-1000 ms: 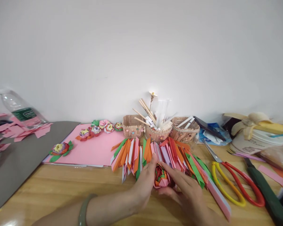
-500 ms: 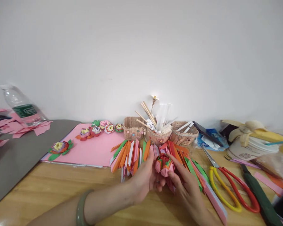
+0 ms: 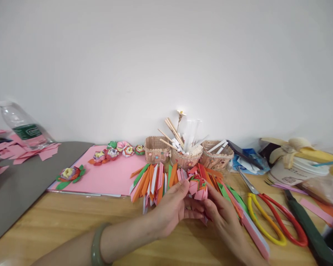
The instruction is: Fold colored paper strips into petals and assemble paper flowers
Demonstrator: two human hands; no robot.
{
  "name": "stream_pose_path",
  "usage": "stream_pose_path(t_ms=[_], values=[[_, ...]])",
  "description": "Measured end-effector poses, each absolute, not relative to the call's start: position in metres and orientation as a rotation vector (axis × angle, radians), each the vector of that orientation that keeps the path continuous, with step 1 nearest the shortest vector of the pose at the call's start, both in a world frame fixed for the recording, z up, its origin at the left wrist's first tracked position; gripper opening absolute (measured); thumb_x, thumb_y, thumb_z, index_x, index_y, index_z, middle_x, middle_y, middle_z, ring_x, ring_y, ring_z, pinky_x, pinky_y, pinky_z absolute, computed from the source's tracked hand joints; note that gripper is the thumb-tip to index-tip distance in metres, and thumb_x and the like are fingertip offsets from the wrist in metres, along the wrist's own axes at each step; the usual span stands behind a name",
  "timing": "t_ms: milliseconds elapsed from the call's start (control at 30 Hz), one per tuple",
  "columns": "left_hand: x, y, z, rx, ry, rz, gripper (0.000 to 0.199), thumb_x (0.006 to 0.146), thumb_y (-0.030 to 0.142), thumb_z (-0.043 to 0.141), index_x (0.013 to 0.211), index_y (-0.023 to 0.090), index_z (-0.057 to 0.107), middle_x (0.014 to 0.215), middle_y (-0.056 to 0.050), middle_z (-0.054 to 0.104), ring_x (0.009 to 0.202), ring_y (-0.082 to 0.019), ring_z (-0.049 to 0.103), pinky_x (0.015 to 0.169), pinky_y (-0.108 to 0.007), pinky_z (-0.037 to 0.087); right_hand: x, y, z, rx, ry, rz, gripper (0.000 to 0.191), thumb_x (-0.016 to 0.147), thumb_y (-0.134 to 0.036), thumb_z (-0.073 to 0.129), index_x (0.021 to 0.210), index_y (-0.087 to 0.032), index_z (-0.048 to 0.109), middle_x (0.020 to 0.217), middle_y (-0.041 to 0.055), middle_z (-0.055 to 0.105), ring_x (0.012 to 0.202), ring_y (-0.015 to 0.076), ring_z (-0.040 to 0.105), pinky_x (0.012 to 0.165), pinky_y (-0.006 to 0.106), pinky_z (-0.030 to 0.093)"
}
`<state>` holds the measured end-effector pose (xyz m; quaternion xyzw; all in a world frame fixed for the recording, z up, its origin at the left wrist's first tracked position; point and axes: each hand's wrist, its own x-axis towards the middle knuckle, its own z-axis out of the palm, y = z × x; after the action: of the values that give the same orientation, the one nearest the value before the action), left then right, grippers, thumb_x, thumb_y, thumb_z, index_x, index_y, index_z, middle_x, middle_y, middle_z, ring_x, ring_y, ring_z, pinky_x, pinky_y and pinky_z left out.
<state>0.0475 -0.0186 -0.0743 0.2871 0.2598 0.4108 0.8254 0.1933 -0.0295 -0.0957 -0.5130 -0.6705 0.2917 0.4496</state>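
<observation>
Between my two hands I hold a folded paper flower (image 3: 199,187), pink outside with green, orange and red layers inside. My left hand (image 3: 180,207) grips it from the left, thumb at its upper edge and fingers curled underneath. From the right, my right hand (image 3: 223,210) has its thumb low on the pink petals and its fingers along the far side. Folded paper strips (image 3: 148,183) in orange, green, white and pink fan out behind my left hand. More folded strips (image 3: 252,225) lie right of my right hand.
Finished paper flowers (image 3: 69,173) rest on a pink sheet (image 3: 108,181). Small baskets (image 3: 157,149) with sticks and straws stand by the wall. Scissors (image 3: 277,218) and a dark green tool (image 3: 305,225) lie right. A banana peel tops a white tub (image 3: 288,170); a bottle (image 3: 27,129) leans left.
The flower has moved slightly right and tipped so more of its pink side shows. My left thumb has shifted onto its upper left edge, and the left fingers reach further under it.
</observation>
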Motion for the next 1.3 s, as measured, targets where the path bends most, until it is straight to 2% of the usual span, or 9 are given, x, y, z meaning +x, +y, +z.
stream_pose_path(t_ms=[100,167,300,467,833,1000,1133,1200,1300], values=[[0.047,-0.020,-0.076,0.691,0.578,0.872,0.045,0.075,0.058,0.049,0.084,0.014,0.051,0.065,-0.004,0.060,0.059,-0.013,0.058,0.058,-0.025,0.047,0.192,-0.031,-0.093,-1.295,-1.649,0.784,0.045,0.079,-0.045,0.052,0.112,-0.015,0.058,0.097,0.0089,0.067,0.085,0.0228,0.062,0.073,0.031,0.051],[0.046,-0.020,-0.076,0.732,0.577,0.861,0.050,0.073,0.062,0.047,0.085,0.014,0.052,0.065,-0.004,0.059,0.060,-0.014,0.058,0.057,-0.026,0.046,0.190,-0.033,-0.090,-1.305,-1.624,0.850,0.042,0.080,-0.045,0.049,0.108,-0.015,0.059,0.087,0.0068,0.067,0.076,0.0201,0.061,0.065,0.027,0.050],[0.045,-0.019,-0.075,0.815,0.624,0.861,0.042,0.072,0.052,0.057,0.089,0.014,0.052,0.063,-0.001,0.057,0.056,-0.011,0.056,0.054,-0.024,0.046,0.188,-0.034,-0.085,-1.300,-1.609,0.930,0.038,0.082,-0.047,0.044,0.096,-0.015,0.058,0.065,0.0006,0.056,0.055,0.0143,0.051,0.048,0.021,0.043],[0.046,-0.020,-0.076,0.756,0.622,0.861,0.038,0.074,0.050,0.056,0.089,0.016,0.050,0.066,-0.001,0.056,0.059,-0.010,0.055,0.054,-0.022,0.048,0.187,-0.033,-0.087,-1.237,-1.650,0.912,0.030,0.085,-0.044,0.043,0.083,-0.017,0.055,0.065,-0.0010,0.050,0.056,0.0119,0.045,0.048,0.019,0.039],[0.045,-0.021,-0.077,0.791,0.602,0.841,0.034,0.075,0.045,0.056,0.093,0.017,0.047,0.066,-0.001,0.058,0.057,-0.012,0.058,0.052,-0.023,0.048,0.188,-0.034,-0.094,-1.293,-1.723,0.783,0.032,0.086,-0.045,0.039,0.078,-0.017,0.053,0.064,0.0000,0.052,0.056,0.0131,0.045,0.052,0.021,0.039],[0.043,-0.020,-0.076,0.815,0.561,0.798,0.026,0.082,0.041,0.046,0.094,0.018,0.046,0.067,-0.001,0.059,0.056,-0.011,0.058,0.051,-0.022,0.048,0.190,-0.034,-0.094,-1.312,-1.757,0.746,0.035,0.086,-0.045,0.038,0.088,-0.016,0.057,0.067,0.0012,0.056,0.058,0.0143,0.048,0.053,0.022,0.041],[0.041,-0.017,-0.073,0.767,0.558,0.751,0.021,0.078,0.034,0.050,0.090,0.017,0.049,0.070,-0.003,0.059,0.060,-0.012,0.058,0.052,-0.023,0.049,0.191,-0.035,-0.090,-1.334,-1.785,0.720,0.036,0.083,-0.047,0.044,0.093,-0.016,0.058,0.070,0.0017,0.059,0.061,0.0154,0.051,0.055,0.023,0.043],[0.039,-0.016,-0.073,0.753,0.552,0.694,0.026,0.079,0.040,0.045,0.083,0.015,0.052,0.069,-0.004,0.058,0.062,-0.013,0.057,0.052,-0.024,0.050,0.190,-0.036,-0.087,-1.355,-1.795,0.729,0.035,0.083,-0.048,0.044,0.088,-0.017,0.059,0.067,0.0012,0.059,0.059,0.0153,0.051,0.054,0.022,0.042],[0.039,-0.015,-0.074,0.774,0.572,0.609,0.048,0.080,0.056,0.034,0.074,0.012,0.055,0.066,-0.006,0.056,0.060,-0.012,0.053,0.051,-0.024,0.048,0.188,-0.037,-0.086,-1.339,-1.821,0.779,0.036,0.084,-0.050,0.041,0.081,-0.018,0.057,0.060,0.0001,0.056,0.055,0.0146,0.049,0.051,0.022,0.040]])
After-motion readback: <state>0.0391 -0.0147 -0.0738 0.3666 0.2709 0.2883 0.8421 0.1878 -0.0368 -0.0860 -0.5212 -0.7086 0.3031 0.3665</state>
